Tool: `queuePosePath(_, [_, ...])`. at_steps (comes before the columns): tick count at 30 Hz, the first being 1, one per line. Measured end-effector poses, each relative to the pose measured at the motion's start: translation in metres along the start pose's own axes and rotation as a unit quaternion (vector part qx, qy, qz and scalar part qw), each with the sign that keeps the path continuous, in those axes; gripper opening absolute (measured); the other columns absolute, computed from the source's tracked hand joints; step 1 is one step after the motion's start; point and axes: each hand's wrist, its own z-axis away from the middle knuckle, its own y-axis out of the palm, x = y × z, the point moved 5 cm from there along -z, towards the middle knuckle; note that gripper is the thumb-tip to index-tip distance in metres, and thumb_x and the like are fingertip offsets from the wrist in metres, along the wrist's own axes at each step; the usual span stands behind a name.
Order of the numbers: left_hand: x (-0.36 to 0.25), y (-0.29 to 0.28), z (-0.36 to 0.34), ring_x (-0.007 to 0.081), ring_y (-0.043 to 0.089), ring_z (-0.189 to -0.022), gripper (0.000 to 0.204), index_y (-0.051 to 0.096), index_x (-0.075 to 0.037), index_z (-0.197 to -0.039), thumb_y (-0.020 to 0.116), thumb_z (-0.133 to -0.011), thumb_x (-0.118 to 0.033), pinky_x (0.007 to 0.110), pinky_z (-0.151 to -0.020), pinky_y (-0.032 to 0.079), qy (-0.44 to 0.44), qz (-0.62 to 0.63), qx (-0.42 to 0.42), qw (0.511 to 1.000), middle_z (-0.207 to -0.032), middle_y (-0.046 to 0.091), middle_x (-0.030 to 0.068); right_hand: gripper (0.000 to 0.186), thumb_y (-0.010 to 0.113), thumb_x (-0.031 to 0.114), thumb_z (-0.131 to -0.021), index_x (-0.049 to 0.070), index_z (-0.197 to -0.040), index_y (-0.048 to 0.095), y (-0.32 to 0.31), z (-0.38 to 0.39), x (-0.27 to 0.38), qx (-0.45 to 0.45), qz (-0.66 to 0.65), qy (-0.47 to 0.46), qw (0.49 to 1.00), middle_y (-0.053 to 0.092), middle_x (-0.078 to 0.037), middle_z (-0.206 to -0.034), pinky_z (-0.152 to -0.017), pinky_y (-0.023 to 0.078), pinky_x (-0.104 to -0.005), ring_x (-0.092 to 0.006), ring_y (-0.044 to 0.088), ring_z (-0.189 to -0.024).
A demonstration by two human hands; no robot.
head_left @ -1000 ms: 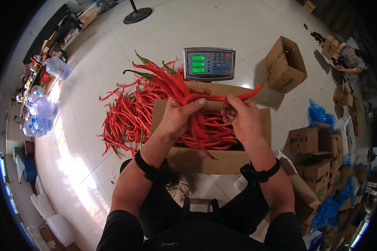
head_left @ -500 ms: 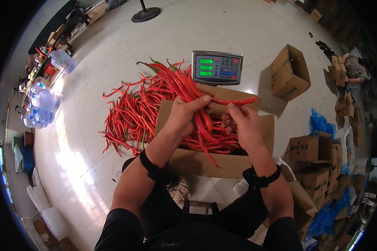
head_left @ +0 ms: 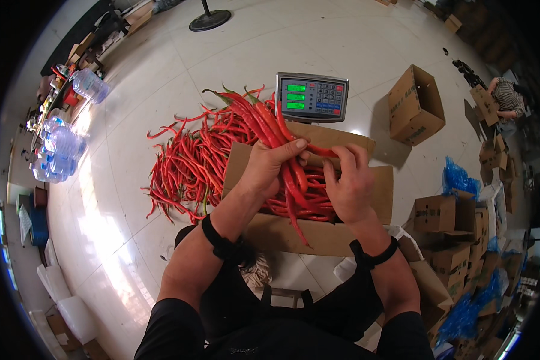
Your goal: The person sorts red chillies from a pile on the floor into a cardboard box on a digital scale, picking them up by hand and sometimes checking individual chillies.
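We cannot see the middle of the bunch of red peppers [head_left: 259, 123], since the left hand [head_left: 265, 163] covers it. One red pepper [head_left: 319, 151] points right from that hand, and its far end is hidden behind the fingers of the right hand [head_left: 353, 185]. Both hands and the bunch block part of the open carton [head_left: 300, 236] and the peppers inside it. On the far right, a person in a striped top [head_left: 510, 99] is small and blurred toward the dark rim, and we cannot make out the head.

We see printed marks on the side of the standing box [head_left: 403, 108] to the right, and more on the stacked boxes [head_left: 435, 214] nearer us. The scale's display panel [head_left: 312, 97], beyond the carton, shows three green-lit windows and a keypad; its characters are too small for us to read surely.

Our left hand is closed around the bunch above the carton, thumb across the front, green stems pointing far and left, tips hanging near. Our right hand is partly open, fingers bent at the single pepper; we cannot tell whether it grips. Left of the carton, a heap of red peppers [head_left: 189, 162] lies on the floor [head_left: 132, 180].
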Motion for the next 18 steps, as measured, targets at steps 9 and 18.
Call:
queuePosePath(9, [-0.003, 0.004, -0.001, 0.0160, 0.062, -0.074, 0.024, 0.058, -0.001, -0.108, 0.066, -0.086, -0.005, 0.029, -0.069, 0.053, 0.025, 0.076, 0.011, 0.997, -0.091, 0.065, 0.0100, 0.021, 0.067, 0.001, -0.078, 0.004, -0.099, 0.064, -0.002, 0.000, -0.004, 0.014, 0.035, -0.046, 0.998, 0.059, -0.011, -0.096, -0.061, 0.051, -0.0354, -0.0280, 0.063, -0.074])
queuePosePath(18, [0.010, -0.007, 0.001, 0.0174, 0.060, -0.072, 0.018, 0.059, -0.004, -0.106, 0.060, -0.089, -0.009, 0.030, -0.062, 0.050, -0.088, 0.100, -0.026, 0.991, -0.084, 0.064, 0.0082, 0.031, 0.060, -0.003, -0.070, -0.001, -0.101, 0.065, -0.008, -0.006, 0.003, -0.056, 0.068, -0.133, 0.987, 0.061, -0.013, -0.098, -0.061, 0.051, -0.0328, -0.0252, 0.062, -0.072])
